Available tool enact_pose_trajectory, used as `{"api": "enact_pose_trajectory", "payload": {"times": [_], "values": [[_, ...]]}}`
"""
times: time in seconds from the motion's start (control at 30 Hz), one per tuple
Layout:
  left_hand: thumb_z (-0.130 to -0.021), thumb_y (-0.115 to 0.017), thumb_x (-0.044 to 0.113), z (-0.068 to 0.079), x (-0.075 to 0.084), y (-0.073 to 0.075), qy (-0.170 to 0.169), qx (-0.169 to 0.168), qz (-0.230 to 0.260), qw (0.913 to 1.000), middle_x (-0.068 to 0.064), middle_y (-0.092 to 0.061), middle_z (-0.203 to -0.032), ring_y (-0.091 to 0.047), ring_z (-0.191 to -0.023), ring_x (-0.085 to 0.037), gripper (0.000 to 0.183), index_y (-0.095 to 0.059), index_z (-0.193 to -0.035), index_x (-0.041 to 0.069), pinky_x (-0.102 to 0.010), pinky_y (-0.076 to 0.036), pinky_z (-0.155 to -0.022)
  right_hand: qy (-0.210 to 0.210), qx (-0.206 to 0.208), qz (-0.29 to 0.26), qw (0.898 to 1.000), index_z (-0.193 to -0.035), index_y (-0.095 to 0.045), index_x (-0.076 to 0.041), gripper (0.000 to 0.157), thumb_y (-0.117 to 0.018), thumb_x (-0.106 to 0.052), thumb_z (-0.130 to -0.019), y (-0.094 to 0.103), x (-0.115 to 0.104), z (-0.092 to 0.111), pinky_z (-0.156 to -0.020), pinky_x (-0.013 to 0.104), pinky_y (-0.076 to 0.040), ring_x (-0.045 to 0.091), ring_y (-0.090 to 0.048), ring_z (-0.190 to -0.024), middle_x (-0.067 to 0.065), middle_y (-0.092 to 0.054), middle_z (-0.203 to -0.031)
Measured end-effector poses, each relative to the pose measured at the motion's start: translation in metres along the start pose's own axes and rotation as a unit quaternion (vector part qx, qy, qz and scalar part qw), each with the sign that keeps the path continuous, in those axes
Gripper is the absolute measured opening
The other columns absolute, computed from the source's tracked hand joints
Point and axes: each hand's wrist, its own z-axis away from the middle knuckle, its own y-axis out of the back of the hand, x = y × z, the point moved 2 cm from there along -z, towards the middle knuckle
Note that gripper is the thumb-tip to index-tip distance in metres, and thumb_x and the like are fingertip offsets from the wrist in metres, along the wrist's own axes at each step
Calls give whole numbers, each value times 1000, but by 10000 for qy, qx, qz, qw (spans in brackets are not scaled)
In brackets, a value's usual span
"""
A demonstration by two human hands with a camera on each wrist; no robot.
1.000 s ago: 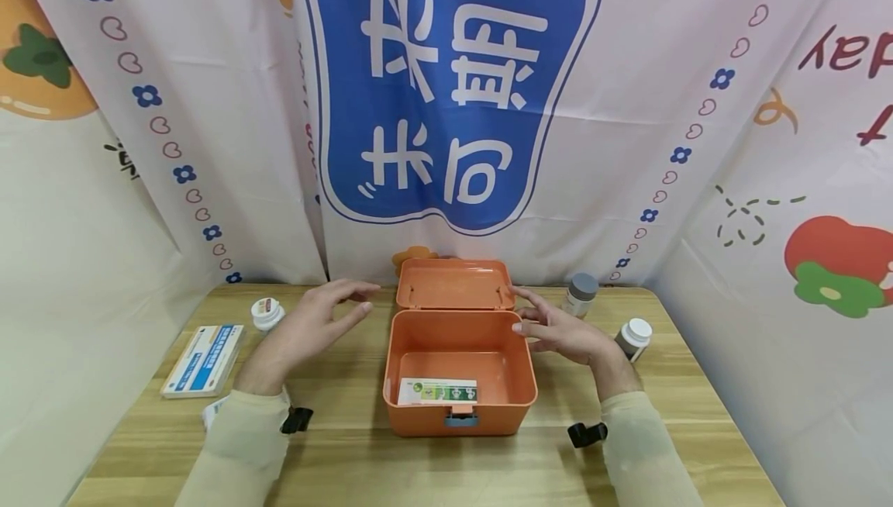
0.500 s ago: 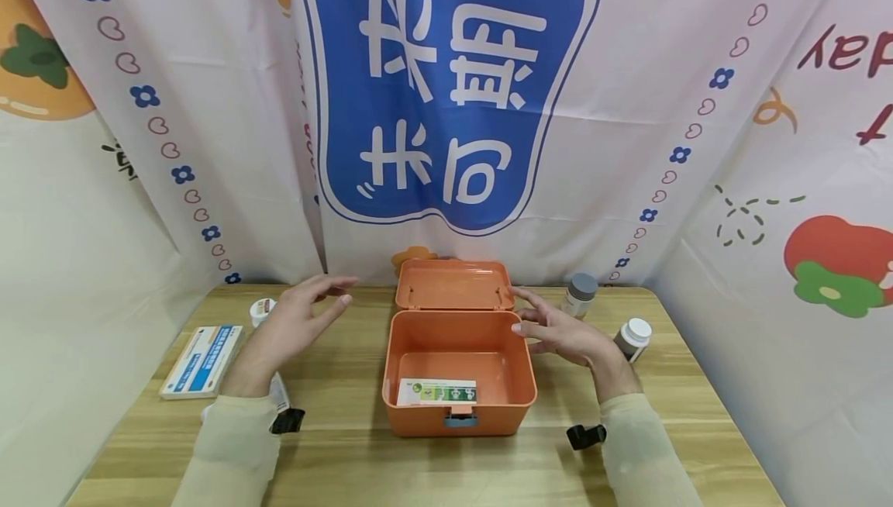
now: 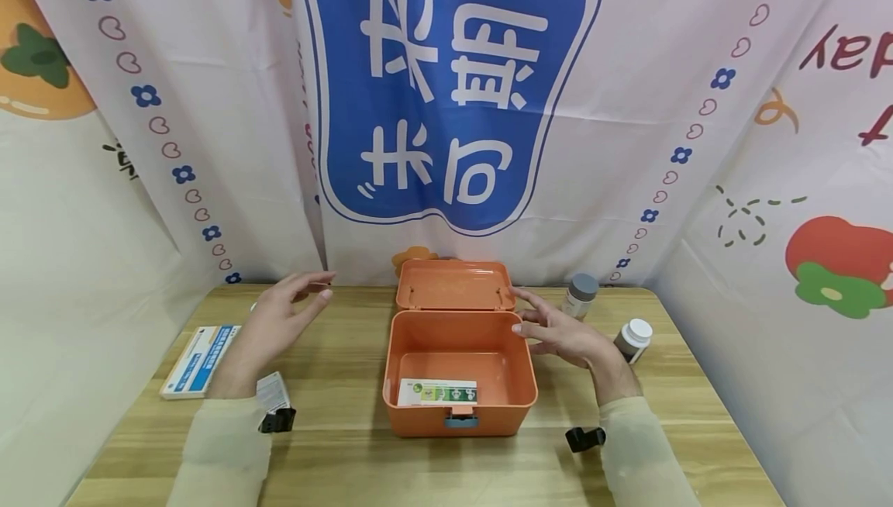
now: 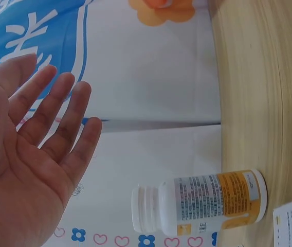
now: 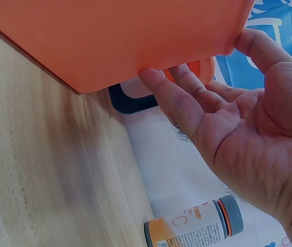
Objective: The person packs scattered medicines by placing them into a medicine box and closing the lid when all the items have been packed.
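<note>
In the head view my left hand [image 3: 272,329] hovers at the left of the table, thumb and fingers spread apart with nothing between them. A white pill bottle with a yellow label [image 4: 213,203] stands close by it in the left wrist view, nearly hidden behind the hand in the head view. My right hand [image 3: 567,336] rests at the back right corner of an orange medicine box [image 3: 512,367], thumb at the rim and relaxed fingers against the back edge. The box's lid [image 3: 456,284] is swung back. Inside, at its front left, lies a white-and-green medicine carton [image 3: 437,391].
A blue-and-white carton [image 3: 202,360] lies at the left, and a small white carton [image 3: 273,392] lies by the left wrist. On the right stand a grey-capped bottle [image 3: 580,294] and a dark bottle with a white cap [image 3: 633,339]. A printed curtain hangs behind the table [image 3: 391,476].
My left hand has moved left, away from the box, covering the white pill bottle and uncovering the small white carton. The right hand has stayed at the box corner.
</note>
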Motion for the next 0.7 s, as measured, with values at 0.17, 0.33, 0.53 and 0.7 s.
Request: {"api": "enact_pose_trajectory", "payload": {"times": [0.17, 0.33, 0.53, 0.7], "values": [[-111, -51, 45, 1, -3, 4, -100, 102, 28, 9999, -11, -61, -150, -61, -133, -36, 48, -55, -152, 21, -65, -46, -115, 17, 74, 22, 10000, -170, -9, -34, 84, -64, -27, -107, -1, 1, 1, -113, 56, -54, 36, -53, -146, 20, -39, -166], [-110, -52, 44, 3, -6, 8, -77, 207, 14, 9998, -13, -60, -151, -62, -132, -36, 48, -57, -151, 19, -64, -46, -116, -11, 178, 52, 9998, -169, -11, -36, 83, -65, -30, -106, -3, 1, 2, -113, 56, -54, 35, -52, -147, 19, -40, -165], [-111, -53, 43, 4, -9, 11, -69, 287, -26, 9996, -13, -59, -152, -62, -132, -38, 48, -56, -151, 17, -66, -47, -113, -59, 280, 67, 9996, -168, -14, -39, 81, -65, -30, -106, -3, 3, 2, -113, 55, -54, 35, -53, -146, 17, -42, -164], [-111, -52, 43, 5, -10, 14, -66, 325, -59, 9994, -13, -59, -152, -63, -131, -40, 47, -56, -152, 19, -69, -49, -106, 18, 309, 272, 9991, -169, -13, -38, 81, -64, -33, -106, -3, 2, 3, -112, 55, -55, 37, -51, -147, 20, -41, -164]]}}
